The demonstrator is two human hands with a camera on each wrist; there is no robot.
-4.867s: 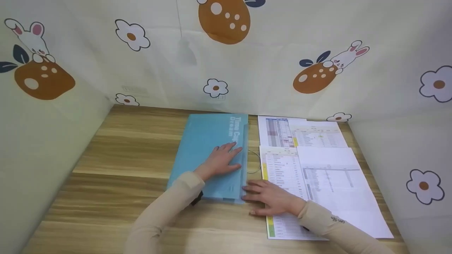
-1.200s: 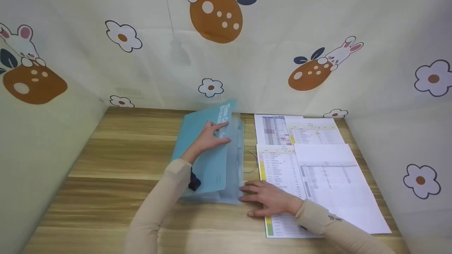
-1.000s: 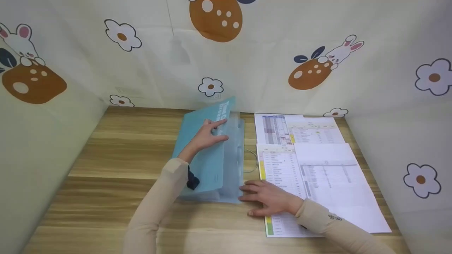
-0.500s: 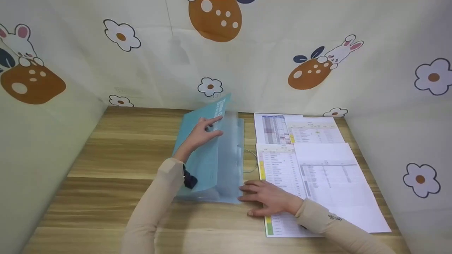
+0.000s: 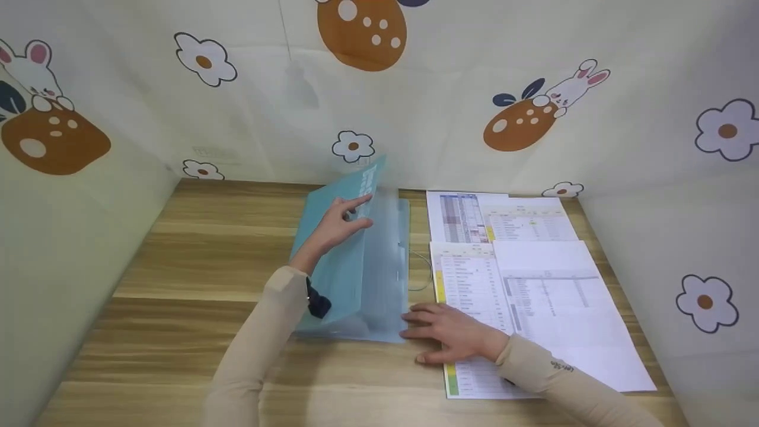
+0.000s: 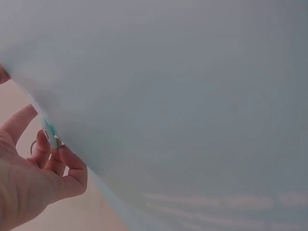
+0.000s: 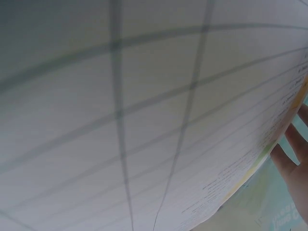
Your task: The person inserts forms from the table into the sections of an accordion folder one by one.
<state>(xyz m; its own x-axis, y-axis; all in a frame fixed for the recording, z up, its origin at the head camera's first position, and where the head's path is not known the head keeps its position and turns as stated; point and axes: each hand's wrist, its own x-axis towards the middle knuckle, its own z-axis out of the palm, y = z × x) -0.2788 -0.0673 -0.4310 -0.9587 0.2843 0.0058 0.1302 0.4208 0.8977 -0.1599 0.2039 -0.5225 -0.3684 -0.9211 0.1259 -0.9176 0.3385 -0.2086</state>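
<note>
A blue plastic document folder (image 5: 384, 279) lies in the middle of the table in the head view, its front cover (image 5: 347, 261) tilted up along the right side. My left hand (image 5: 339, 225) grips the raised edge of that cover, and the left wrist view shows its curled fingers at the edge. Lettering on the cover is partly hidden. With fingers spread, my right hand (image 5: 453, 333) rests at the folder's lower right edge and over the printed sheets (image 5: 545, 332). A thin elastic cord (image 5: 428, 273) loops out from the folder's right side.
More printed sheets (image 5: 528, 222) lie behind, near the back wall. The wooden table (image 5: 195, 267) extends to the left of the folder. Patterned cloth walls (image 5: 433, 118) stand at the back and both sides.
From lying flat under the left hand, the folder's cover has been lifted and swung leftward, uncovering the translucent inside. The left hand moved up and left with it. The right hand stayed nearly in place.
</note>
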